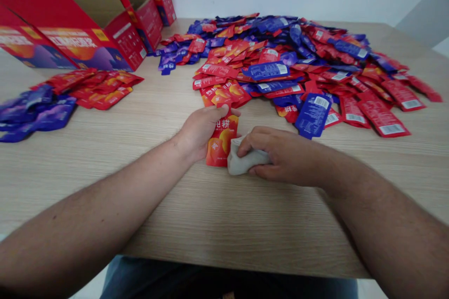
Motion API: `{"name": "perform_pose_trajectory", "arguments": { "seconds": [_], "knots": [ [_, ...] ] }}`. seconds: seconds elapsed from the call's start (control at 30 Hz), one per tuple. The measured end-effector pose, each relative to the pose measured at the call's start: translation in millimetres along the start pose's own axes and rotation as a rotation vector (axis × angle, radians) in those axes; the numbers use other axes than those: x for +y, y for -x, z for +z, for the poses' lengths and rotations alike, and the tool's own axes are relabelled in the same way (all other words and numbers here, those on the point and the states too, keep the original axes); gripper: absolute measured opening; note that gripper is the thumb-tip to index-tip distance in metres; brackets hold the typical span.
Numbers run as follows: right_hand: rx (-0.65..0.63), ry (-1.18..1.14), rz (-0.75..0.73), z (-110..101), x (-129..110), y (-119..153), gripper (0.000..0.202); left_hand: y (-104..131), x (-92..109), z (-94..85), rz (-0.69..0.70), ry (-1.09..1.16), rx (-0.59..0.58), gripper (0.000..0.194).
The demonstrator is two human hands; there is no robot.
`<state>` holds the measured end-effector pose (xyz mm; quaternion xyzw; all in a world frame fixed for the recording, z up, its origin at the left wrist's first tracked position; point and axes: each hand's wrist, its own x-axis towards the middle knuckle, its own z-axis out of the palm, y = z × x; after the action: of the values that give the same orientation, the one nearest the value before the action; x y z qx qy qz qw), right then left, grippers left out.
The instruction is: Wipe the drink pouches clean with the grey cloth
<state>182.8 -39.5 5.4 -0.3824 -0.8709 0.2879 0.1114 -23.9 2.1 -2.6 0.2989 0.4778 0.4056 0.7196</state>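
Observation:
A red pouch [221,142] with orange fruit printed on it stands out between my two hands, near the middle of the table. My left hand [202,131] grips its upper left part, thumb across the front. Bunched in my right hand [277,154] is a pale grey-white cloth [242,161], its left end against the pouch's lower right edge. Just beyond my hands lies the near edge of a big heap of red and purple-blue pouches [270,72]. The far side of the held pouch is hidden.
Several open red cardboard boxes [87,46] stand at the back left. In front of them lie a group of red pouches [101,88] and a group of purple-blue pouches [38,112]. The wooden table [245,224] has its front edge by my lap, and a white wall rises behind.

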Motion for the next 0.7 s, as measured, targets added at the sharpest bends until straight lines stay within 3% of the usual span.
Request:
{"name": "perform_pose_trajectory", "arguments": {
  "seconds": [0.17, 0.33, 0.47, 0.6, 0.7],
  "knots": [
    [0.118, 0.031, 0.035, 0.4, -1.5, 0.7, 0.037, -1.3, 0.1, -0.8, 0.005, 0.000, 0.013, 0.023],
    [-0.013, -0.025, 0.003, -0.6, -3.1, 0.6, 0.036, -2.0, 0.7, -0.4, -0.007, -0.003, 0.008, 0.022],
    [0.101, 0.019, 0.051, -2.3, -2.6, 1.2, 0.036, 0.1, 2.4, 1.5, -0.001, 0.004, 0.054, 0.022],
    [-0.017, -0.024, 0.027, -0.8, -6.3, 1.8, 0.035, 1.5, 1.7, 2.4, -0.023, -0.003, 0.035, 0.022],
    [0.052, -0.029, -0.019, 6.0, -10.4, -0.6, 0.035, 0.5, 0.1, 2.9, 0.008, 0.037, 0.028, 0.024]
  ]
}}
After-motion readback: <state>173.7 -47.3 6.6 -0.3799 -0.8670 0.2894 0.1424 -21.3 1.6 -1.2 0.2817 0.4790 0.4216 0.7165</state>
